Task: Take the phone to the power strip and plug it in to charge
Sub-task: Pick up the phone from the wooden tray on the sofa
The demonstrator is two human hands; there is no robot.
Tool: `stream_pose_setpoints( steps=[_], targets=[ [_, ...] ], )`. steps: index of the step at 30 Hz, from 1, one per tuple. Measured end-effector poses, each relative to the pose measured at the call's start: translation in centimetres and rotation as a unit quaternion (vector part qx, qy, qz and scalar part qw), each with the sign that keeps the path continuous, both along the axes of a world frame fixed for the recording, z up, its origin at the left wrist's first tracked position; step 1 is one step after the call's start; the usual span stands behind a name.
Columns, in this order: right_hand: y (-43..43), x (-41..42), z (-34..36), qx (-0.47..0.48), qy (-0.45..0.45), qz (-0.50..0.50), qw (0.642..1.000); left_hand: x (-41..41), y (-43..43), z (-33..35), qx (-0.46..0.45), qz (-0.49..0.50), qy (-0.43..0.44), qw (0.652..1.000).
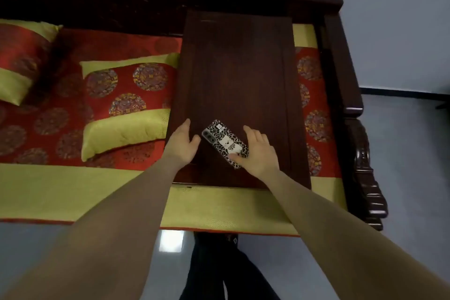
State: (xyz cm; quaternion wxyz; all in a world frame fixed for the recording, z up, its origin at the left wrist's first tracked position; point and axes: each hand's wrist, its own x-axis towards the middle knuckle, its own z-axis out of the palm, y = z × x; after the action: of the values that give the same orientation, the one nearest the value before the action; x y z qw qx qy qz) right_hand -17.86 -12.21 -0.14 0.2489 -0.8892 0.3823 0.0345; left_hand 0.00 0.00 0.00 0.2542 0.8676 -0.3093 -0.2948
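A phone [223, 142] in a leopard-print case lies face down on a dark wooden low table [233, 75], near its front edge. My right hand [258, 151] rests over the phone's near end, thumb touching the case, fingers spread and not closed around it. Just left of the phone, my left hand [181, 143] hovers open, apart from it. No power strip or charging cable is in view.
The low table sits on a dark wooden sofa bench [341, 61] with a red and yellow-green seat cushion [73, 192]. Two matching pillows [126, 102] [22, 58] lie to the left. Grey floor [401, 141] surrounds the bench; my dark-clothed legs [219, 268] stand in front.
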Motion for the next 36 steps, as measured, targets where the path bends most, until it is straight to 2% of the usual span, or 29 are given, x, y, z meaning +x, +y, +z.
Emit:
stream_pose_setpoints(
  steps=[5, 8, 12, 15, 18, 21, 25, 30, 36],
  targets=[
    [0.4, 1.1, -2.9, 0.012, 0.062, 0.002, 0.998, -0.2, -2.0, -2.6, 0.047, -0.035, 0.032, 0.998],
    [0.4, 1.2, -4.2, -0.015, 0.050, 0.012, 0.999, -0.4, -3.3, -3.7, 0.061, -0.047, 0.044, 0.996],
    [0.3, 1.4, -4.8, -0.008, 0.030, 0.005, 1.000, -1.2, -5.1, -3.7, 0.026, 0.064, 0.091, 0.993],
    [-0.2, 1.3, -4.8, 0.015, 0.023, 0.004, 1.000, -0.6, -6.7, -3.7, 0.075, 0.105, 0.106, 0.986],
    [-1.0, 0.6, -4.7, 0.023, 0.023, 0.025, 0.999, 0.7, -7.1, -3.7, 0.109, 0.147, 0.212, 0.960],
    [-1.4, 0.2, -4.4, 0.009, 0.027, 0.056, 0.998, 0.7, -6.3, -3.4, 0.050, 0.153, 0.319, 0.934],
    [-1.6, 0.7, -3.1, -0.011, 0.016, 0.070, 0.997, -0.3, -5.6, -2.2, -0.034, 0.183, 0.398, 0.898],
    [-2.3, 2.6, 0.0, -0.029, -0.016, 0.134, 0.990, 0.9, -3.3, -0.1, -0.118, 0.233, 0.414, 0.872],
    [0.5, 8.1, 4.4, -0.043, -0.063, 0.303, 0.950, 1.6, 5.5, 2.7, -0.251, 0.369, 0.399, 0.801]
  ],
)
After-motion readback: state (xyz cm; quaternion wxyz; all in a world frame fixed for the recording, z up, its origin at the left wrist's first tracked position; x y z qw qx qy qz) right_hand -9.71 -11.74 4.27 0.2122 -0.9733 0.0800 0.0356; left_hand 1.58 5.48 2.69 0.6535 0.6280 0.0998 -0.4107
